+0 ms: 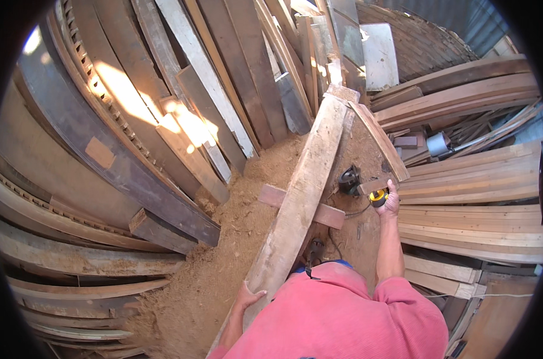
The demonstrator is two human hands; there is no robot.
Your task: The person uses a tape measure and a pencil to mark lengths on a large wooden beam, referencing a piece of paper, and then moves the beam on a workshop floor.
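A long, dusty wooden beam [301, 185] runs from the lower left up to the middle, lying across a short reddish crosspiece [330, 216]. My left hand [245, 298] rests on the beam's near part, its thumb spread out over the top. In my right hand [390, 202] is a yellow and black tape measure [378, 197], gripped beside the near end of a board [379, 140]. That board slants away from me to the beam's far end. Any drawn-out tape blade is too small to make out.
A black power tool [348, 180] and a second dark tool [315, 249] with a cord lie right of the beam. Sawdust [223, 239] covers the ground. Planks [122, 137] lean at the left; stacked boards [469, 173] and a grey cylinder [437, 144] are at right.
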